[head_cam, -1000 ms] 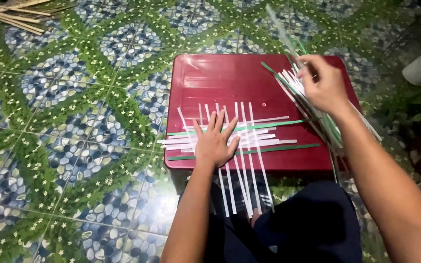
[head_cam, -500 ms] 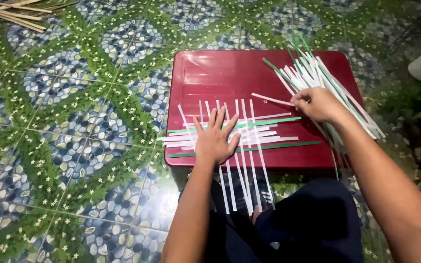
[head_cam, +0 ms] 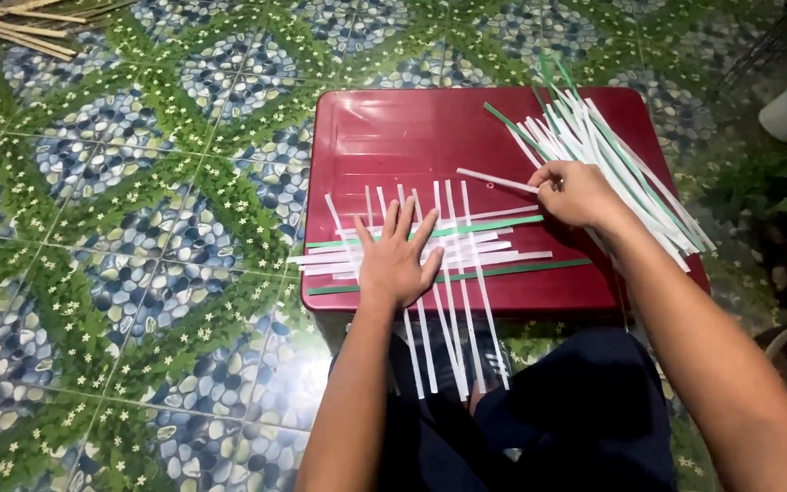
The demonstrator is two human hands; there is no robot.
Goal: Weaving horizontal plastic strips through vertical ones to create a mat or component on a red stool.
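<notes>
Left hand (head_cam: 398, 258): flat, palm down, fingers spread, pressing on the woven strips (head_cam: 430, 248). It grips nothing; it only rests on the mat. The mat is a lattice of white strips with a few green ones, crossing directly under the palm, the upright strips running out past the wrist and over the near edge of the red plastic stool (head_cam: 393, 137).

Right hand (head_cam: 578, 193): curled shut, thumb and fingers pinching one end of a single white strip (head_cam: 495, 180). This strip points away from the right hand toward the left, lying just beyond the left fingertips and above the mat, apparently not touching it.

Loose bundle of strips (head_cam: 617, 159): white and green, fanned out under and beyond the right hand, reaching the stool's far corner.

Patterned green floor tiles (head_cam: 120, 228) lie outward of the left hand.
</notes>
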